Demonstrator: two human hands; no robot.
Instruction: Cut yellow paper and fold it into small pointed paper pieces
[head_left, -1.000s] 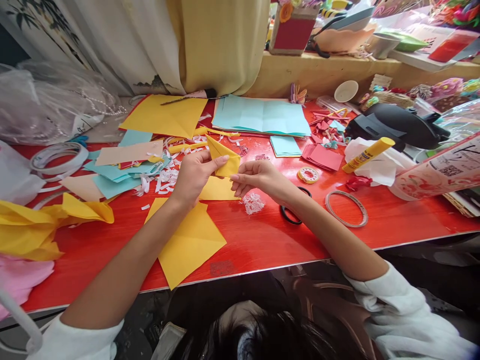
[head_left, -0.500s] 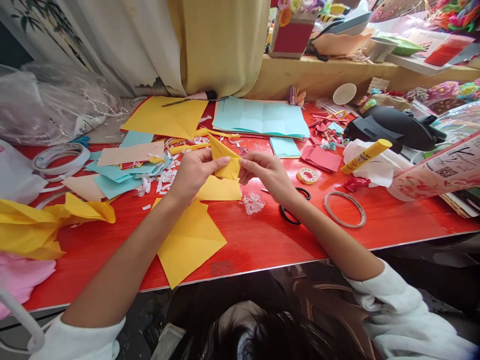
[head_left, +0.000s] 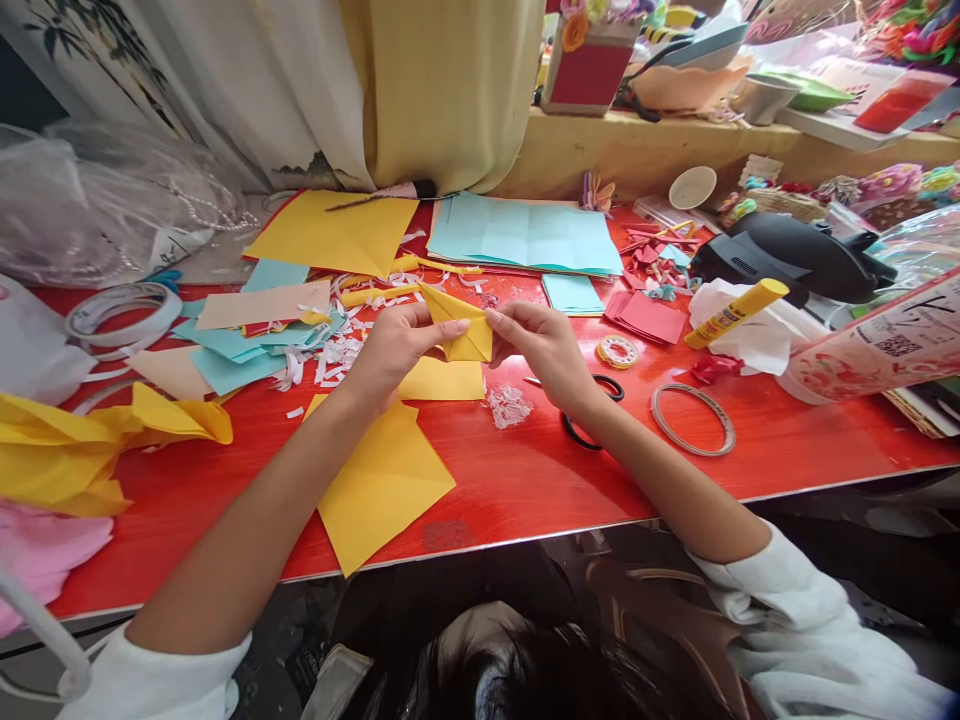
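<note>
Yellow paper (head_left: 475, 342), creased and pointed, is pinched by the left hand (head_left: 397, 350) and right hand (head_left: 541, 348); a crinkled clear bag (head_left: 82, 215) slumps at the red table's (head_left: 536, 490) back-left corner.

Near the centre of the frame, the left hand (head_left: 397, 355) pinches a folded yellow paper (head_left: 457, 330) at its left side, thumb on top, and the right hand (head_left: 544, 350) holds its right edge between thumb and fingers. Just below, a flat yellow piece (head_left: 446, 382) lies on the red table (head_left: 540, 490); larger yellow sheets (head_left: 394, 490) spread at lower centre, partly hidden by the left forearm. Right of centre, black-handled scissors (head_left: 572, 434) lie partly behind the right forearm, near a clump of white shreds (head_left: 508, 407). Light blue sheets (head_left: 525, 235) lie at upper centre, and a yellow glue stick (head_left: 739, 312) leans at right.
</note>
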